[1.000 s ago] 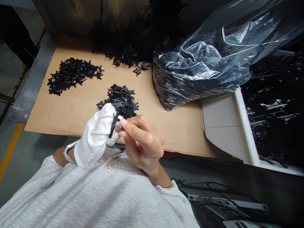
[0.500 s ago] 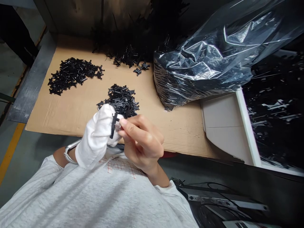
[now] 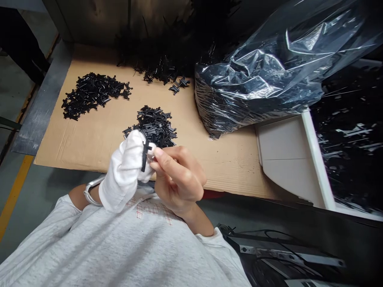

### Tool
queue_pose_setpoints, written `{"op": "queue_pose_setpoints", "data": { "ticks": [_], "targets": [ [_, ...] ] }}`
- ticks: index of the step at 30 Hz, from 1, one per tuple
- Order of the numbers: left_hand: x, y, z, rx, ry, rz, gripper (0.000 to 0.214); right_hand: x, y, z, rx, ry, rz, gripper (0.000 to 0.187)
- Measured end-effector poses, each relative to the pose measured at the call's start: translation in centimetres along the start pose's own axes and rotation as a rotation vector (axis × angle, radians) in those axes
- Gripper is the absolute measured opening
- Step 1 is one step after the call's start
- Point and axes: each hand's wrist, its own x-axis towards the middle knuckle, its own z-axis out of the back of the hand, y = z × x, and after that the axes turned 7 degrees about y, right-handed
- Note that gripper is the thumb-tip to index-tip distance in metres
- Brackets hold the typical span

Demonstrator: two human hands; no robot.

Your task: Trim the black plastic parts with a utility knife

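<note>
My left hand [image 3: 125, 167], in a white glove, is closed with a small black plastic part [image 3: 145, 156] upright between its fingers. The part is a narrow bar with a short stub on its right side. My bare right hand [image 3: 179, 175] is closed too, thumb and forefinger pinched together by that stub. What lies between those fingertips is hidden; I cannot tell whether they touch the part. Just beyond both hands lies a pile of similar black parts [image 3: 157, 123] on the cardboard sheet [image 3: 80, 149].
Another pile of black parts [image 3: 92, 93] lies at the back left, and more tangled black pieces [image 3: 163, 71] at the back. A large clear plastic bag [image 3: 254, 83] of dark contents stands on the right, beside a white-edged box [image 3: 318, 159]. A person's dark-clothed leg [image 3: 22, 40] shows far left.
The black part has turned slightly more upright in my gloved left hand. My right fingertips have shifted a little to the right of it. The piles look the same.
</note>
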Motion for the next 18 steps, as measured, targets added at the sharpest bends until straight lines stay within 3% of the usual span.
{"op": "queue_pose_setpoints", "data": {
  "ticks": [4, 7, 11, 14, 18],
  "targets": [
    [0.2, 0.2, -0.1, -0.033, 0.03, 0.038, 0.055, -0.1, 0.0, -0.2, -0.073, -0.056, 0.02, 0.025],
    [0.2, 0.7, 0.3, -0.04, 0.049, -0.021, 0.059, -0.3, -0.1, -0.1, -0.092, -0.069, 0.005, 0.03],
    [0.1, 0.9, 0.8, -0.031, 0.044, -0.044, 0.054, -0.5, -0.1, 0.4, 0.136, -0.02, -0.036, 0.031],
    [0.0, 0.6, 0.4, -0.007, 0.076, -0.056, 0.057, -0.2, -0.1, 0.8, 0.361, 0.052, -0.159, 0.022],
    [0.1, 0.2, 0.2, 0.05, 0.084, -0.149, 0.058, 0.3, -0.2, 1.3, 0.452, 0.118, -0.238, 0.017]
  ]
}}
